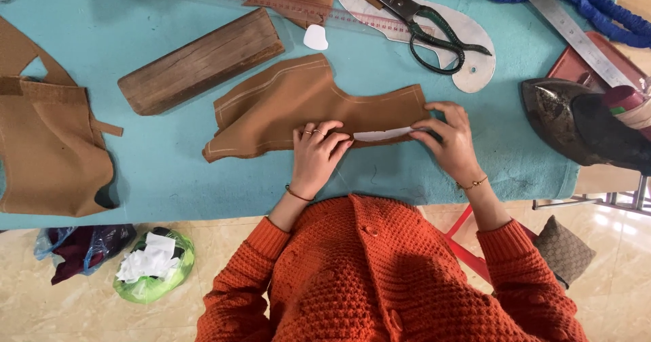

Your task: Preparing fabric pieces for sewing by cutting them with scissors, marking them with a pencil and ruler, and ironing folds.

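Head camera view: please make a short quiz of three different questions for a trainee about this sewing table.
1. True or false: the scissors lie on the curved template.
2. What does the left hand press on? A) the wooden block B) the brown fabric piece C) the iron
3. Fill in: a strip of colour ____ shows along the fabric edge between the left hand and the right hand.

Key: 1 true; 2 B; 3 white, the white strip.
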